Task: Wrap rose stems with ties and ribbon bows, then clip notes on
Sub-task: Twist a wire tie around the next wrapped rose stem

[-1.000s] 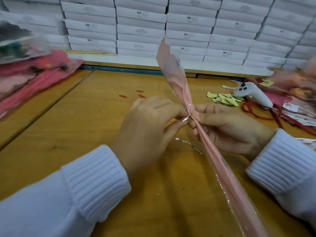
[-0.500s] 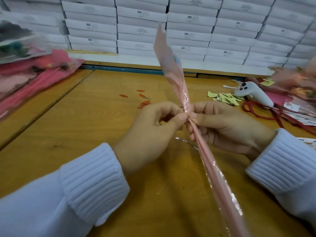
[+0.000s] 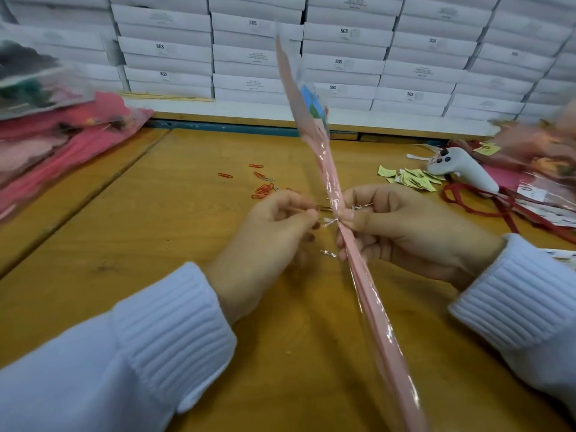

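Observation:
A long pink rose sleeve in clear cellophane [image 3: 367,294] runs from the bottom right up past the middle of the view, its top end in front of the boxes. A thin silver twist tie [image 3: 329,222] is wound round the sleeve at its narrow neck. My left hand [image 3: 268,241] pinches one end of the tie just left of the sleeve. My right hand [image 3: 411,229] grips the sleeve at the neck, thumb pressed by the tie. Another silver end [image 3: 328,253] sticks out below the hands.
Red paper clips [image 3: 261,190] lie scattered on the wooden table [image 3: 156,213] behind my left hand. Yellow notes [image 3: 411,179], a white glue gun [image 3: 464,166] and red ribbon [image 3: 477,204] sit at the right. Pink wrapped bundles [image 3: 56,141] pile at the left; white boxes [image 3: 343,57] line the back.
My left hand has drawn a little to the left, pulling the tie end out sideways from the sleeve. The sleeve leans slightly more upright. My right hand keeps its grip.

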The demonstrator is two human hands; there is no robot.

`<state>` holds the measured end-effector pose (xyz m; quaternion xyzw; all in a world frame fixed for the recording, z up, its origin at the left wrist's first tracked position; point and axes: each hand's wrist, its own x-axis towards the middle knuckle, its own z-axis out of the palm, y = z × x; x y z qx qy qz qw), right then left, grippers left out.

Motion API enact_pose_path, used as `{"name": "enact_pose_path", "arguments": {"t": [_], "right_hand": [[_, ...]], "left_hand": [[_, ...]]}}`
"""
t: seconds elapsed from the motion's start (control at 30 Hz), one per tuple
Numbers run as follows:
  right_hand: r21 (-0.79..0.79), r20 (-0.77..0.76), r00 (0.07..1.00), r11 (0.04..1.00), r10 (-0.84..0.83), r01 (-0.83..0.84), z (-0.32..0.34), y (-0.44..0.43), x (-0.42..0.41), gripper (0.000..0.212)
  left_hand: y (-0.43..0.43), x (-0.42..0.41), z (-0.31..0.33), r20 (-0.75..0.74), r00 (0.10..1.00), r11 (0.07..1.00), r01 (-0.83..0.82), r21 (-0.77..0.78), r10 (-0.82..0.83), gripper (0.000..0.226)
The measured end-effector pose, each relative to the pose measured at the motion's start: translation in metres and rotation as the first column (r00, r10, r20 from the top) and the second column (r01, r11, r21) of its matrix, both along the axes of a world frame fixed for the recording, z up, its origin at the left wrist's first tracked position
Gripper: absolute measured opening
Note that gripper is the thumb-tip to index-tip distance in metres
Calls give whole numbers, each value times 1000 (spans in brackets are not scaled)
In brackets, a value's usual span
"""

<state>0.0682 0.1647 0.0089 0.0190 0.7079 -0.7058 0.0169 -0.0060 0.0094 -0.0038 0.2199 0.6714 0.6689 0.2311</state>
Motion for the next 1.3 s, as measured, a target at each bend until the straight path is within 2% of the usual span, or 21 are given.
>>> {"name": "enact_pose_path", "arguments": {"t": [0.07,0.1,0.17,0.23,0.33,0.43,0.5,0.57,0.77,0.9,0.93,1.03,1.13,1.3], "right_hand": [[0,-3,1000,1000,-25,25,0,1,0,5],[16,-7,999,999,-38,38,-1,2,0,6],[60,-20,997,996,-70,71,-2,2,-1,11],[84,-27,994,991,-101,103,-2,2,-1,16],[60,-28,993,991,-114,116,-2,-1,-1,20],[20,-32,992,993,-118,119,-3,-5,0,17],[-1,-45,991,992,-128,128,-3,-8,0,17],[11,-63,988,990,-142,143,-3,-11,0,18],[148,-92,969,960,-228,240,-2,-14,0,25],[168,-86,953,939,-289,300,1,-13,1,24],[177,-83,950,933,-301,312,1,-13,1,21],[234,-63,939,909,-339,344,0,-13,0,6],[254,-46,931,897,-363,362,-1,-14,-1,4],[261,-33,921,886,-389,384,-5,-18,-2,8]], "left_hand": [[-3,-3,-2,-373,928,999,-17,29,26,13],[-6,-3,-2,-494,869,1000,9,17,1,13],[-8,-1,-2,-614,788,999,28,-41,-47,14],[-6,-2,-5,-638,768,997,6,-72,-51,16],[-4,-5,-7,-573,815,996,52,-73,-84,13],[-6,-6,-6,-377,914,987,158,-19,-153,15],[-6,-6,-6,-268,941,976,217,11,-206,24],[-7,-7,-6,-196,952,968,248,33,-237,29],[-5,-1,-10,-32,978,974,209,86,-207,17],[0,4,-8,195,960,970,164,180,-198,20],[0,5,-7,213,955,969,170,179,-207,21],[0,6,-8,91,966,969,236,76,-242,22],[-3,6,-7,-85,952,955,287,-77,-293,15],[-2,6,-8,-82,946,944,301,-135,-314,18]]}}
